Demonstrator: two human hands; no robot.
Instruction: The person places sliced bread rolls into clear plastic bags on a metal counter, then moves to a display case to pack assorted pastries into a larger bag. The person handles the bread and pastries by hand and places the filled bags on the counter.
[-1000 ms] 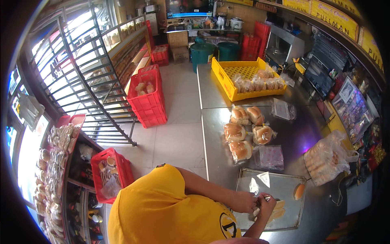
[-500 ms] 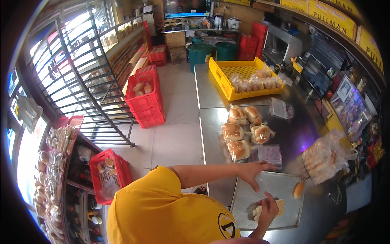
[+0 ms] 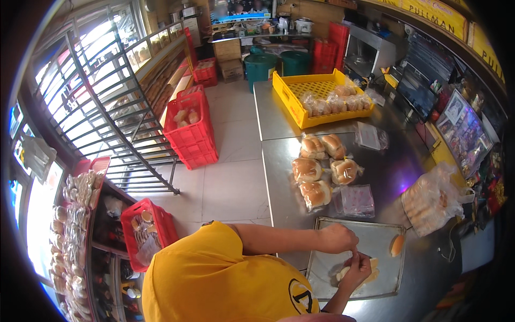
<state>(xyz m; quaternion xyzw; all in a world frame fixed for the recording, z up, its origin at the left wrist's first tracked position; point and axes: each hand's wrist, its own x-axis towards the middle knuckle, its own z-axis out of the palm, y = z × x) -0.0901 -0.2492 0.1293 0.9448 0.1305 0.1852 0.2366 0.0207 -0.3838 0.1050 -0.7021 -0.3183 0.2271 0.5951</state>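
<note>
Over the metal tray [image 3: 375, 236], my left hand [image 3: 338, 238] and my right hand [image 3: 358, 270] meet, their fingertips pinched together. Whatever lies between the fingers is too small to make out. Pale bread rolls [image 3: 371, 276] show beside and under my right hand, partly hidden by it. A single golden-topped roll [image 3: 397, 245] rests at the tray's right side. Just beyond the tray is a stack of flat clear plastic bags [image 3: 358, 200]. Several bagged golden buns [image 3: 315, 194] stand together past my left hand.
A yellow crate [image 3: 292, 99] with bagged bread sits at the steel table's [image 3: 279, 214] far end. A large bag of rolls [image 3: 429, 201] lies on the right. Stacked red crates [image 3: 193, 142], another red crate [image 3: 170, 228] and a black rack [image 3: 107, 107] stand left.
My left hand has gone from spread fingers over the tray's far edge to a pinch against my right hand. My right hand's fingers have closed too.
</note>
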